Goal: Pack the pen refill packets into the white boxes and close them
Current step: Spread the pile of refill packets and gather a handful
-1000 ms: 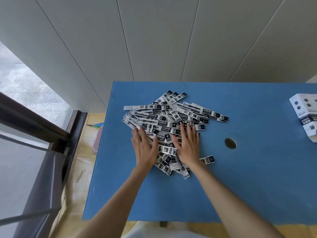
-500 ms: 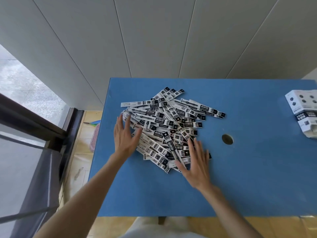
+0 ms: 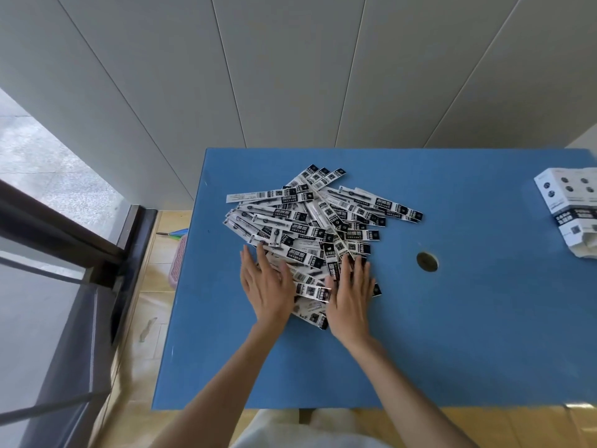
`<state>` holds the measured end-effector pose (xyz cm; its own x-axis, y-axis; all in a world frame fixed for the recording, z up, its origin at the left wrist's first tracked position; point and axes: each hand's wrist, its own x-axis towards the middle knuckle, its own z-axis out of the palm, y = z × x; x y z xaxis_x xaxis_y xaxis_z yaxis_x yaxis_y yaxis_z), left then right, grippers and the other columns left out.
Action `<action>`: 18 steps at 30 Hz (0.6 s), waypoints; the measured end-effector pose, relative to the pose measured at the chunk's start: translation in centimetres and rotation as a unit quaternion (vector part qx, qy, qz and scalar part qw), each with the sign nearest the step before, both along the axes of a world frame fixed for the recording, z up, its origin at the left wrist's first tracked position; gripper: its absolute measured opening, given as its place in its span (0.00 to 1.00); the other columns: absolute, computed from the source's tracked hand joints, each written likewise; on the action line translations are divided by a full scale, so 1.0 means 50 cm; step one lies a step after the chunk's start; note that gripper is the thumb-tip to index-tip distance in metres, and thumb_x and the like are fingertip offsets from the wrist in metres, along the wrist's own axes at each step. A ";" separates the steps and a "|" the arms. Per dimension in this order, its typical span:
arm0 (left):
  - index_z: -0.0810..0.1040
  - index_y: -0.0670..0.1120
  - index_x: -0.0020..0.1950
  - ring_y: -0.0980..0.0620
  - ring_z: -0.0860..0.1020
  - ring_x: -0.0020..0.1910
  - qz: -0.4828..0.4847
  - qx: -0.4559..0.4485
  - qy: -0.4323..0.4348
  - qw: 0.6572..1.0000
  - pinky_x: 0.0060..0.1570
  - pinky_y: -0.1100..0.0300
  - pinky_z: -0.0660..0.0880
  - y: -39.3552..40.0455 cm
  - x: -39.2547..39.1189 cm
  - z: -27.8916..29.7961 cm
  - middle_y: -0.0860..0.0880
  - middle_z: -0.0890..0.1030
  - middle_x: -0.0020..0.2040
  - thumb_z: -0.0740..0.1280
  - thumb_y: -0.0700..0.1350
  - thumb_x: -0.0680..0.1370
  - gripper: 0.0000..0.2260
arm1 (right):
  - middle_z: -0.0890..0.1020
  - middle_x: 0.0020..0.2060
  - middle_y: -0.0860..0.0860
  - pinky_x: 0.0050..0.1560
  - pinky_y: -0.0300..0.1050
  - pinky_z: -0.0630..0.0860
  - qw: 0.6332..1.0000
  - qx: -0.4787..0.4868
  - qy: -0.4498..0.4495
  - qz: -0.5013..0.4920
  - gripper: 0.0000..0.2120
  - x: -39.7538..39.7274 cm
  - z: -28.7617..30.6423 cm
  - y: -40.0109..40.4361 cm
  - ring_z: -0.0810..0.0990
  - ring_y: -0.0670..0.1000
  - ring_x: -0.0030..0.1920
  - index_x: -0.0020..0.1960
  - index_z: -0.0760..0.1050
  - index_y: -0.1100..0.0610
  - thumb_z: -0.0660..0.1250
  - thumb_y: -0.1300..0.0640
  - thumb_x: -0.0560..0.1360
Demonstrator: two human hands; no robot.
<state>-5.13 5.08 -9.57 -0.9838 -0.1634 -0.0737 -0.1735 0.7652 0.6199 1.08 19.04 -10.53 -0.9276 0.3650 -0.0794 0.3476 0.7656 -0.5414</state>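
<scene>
A loose pile of several black-and-white pen refill packets (image 3: 318,221) lies on the left-middle of the blue table (image 3: 452,334). My left hand (image 3: 266,286) lies flat with straight fingers on the pile's near left edge. Flat on the near right edge, my right hand (image 3: 350,294) covers a few packets, fingers spread. Between the two hands, several packets show. White boxes (image 3: 571,210) with black print sit at the table's far right edge, partly cut off by the frame.
A round hole (image 3: 427,261) pierces the table to the right of the pile. Grey wall panels stand behind the table. On the left, past the table's edge, are a dark window frame (image 3: 64,234), tiled floor and a pink basket (image 3: 178,263).
Both hands were together on the pile, spread apart to its sides half a second ago, and have now come back inward onto the near part of the pile.
</scene>
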 end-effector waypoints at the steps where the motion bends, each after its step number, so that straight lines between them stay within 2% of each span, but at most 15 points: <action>1: 0.60 0.48 0.80 0.46 0.51 0.81 0.003 0.018 0.014 1.000 0.78 0.45 0.52 -0.013 -0.011 0.011 0.44 0.53 0.82 0.57 0.56 0.83 0.26 | 0.51 0.81 0.55 0.79 0.60 0.43 1.000 -0.001 0.016 -0.006 0.37 -0.002 0.005 0.014 0.41 0.54 0.81 0.81 0.52 0.53 0.36 0.34 0.80; 4: 0.68 0.52 0.74 0.45 0.56 0.80 -0.001 0.043 0.046 0.998 0.77 0.42 0.55 -0.062 -0.084 0.039 0.45 0.58 0.80 0.58 0.61 0.79 0.26 | 0.56 0.80 0.53 0.79 0.61 0.46 0.999 0.027 0.034 -0.018 0.30 -0.019 0.019 0.075 0.46 0.53 0.81 0.80 0.58 0.50 0.45 0.38 0.82; 7: 0.68 0.54 0.75 0.43 0.56 0.80 -0.020 0.018 0.041 0.999 0.76 0.38 0.56 -0.113 -0.195 0.048 0.45 0.58 0.81 0.58 0.66 0.76 0.30 | 0.54 0.80 0.55 0.77 0.64 0.46 0.998 0.057 0.006 -0.032 0.31 -0.062 0.025 0.165 0.46 0.56 0.81 0.80 0.57 0.47 0.46 0.36 0.81; 12: 0.59 0.59 0.81 0.42 0.44 0.82 -0.087 -0.017 -0.029 0.996 0.78 0.39 0.46 -0.165 -0.305 0.028 0.45 0.47 0.83 0.49 0.76 0.72 0.40 | 0.46 0.81 0.57 0.78 0.66 0.43 0.993 0.073 -0.075 -0.061 0.32 -0.155 0.024 0.283 0.43 0.64 0.80 0.81 0.48 0.44 0.47 0.33 0.80; 18: 0.58 0.63 0.80 0.39 0.38 0.81 -0.124 -0.039 -0.061 0.990 0.77 0.40 0.35 -0.090 -0.302 0.005 0.46 0.45 0.83 0.43 0.77 0.71 0.39 | 0.42 0.81 0.53 0.76 0.61 0.34 0.985 0.076 -0.157 0.010 0.33 -0.249 0.031 0.292 0.36 0.64 0.79 0.81 0.44 0.41 0.42 0.31 0.80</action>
<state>-20.20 0.57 -9.32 -0.9790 0.0713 -0.1911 -0.0451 0.8380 0.5438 -11.36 33.64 -8.98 -0.8731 0.3770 -0.3093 0.4639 0.8375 -0.2887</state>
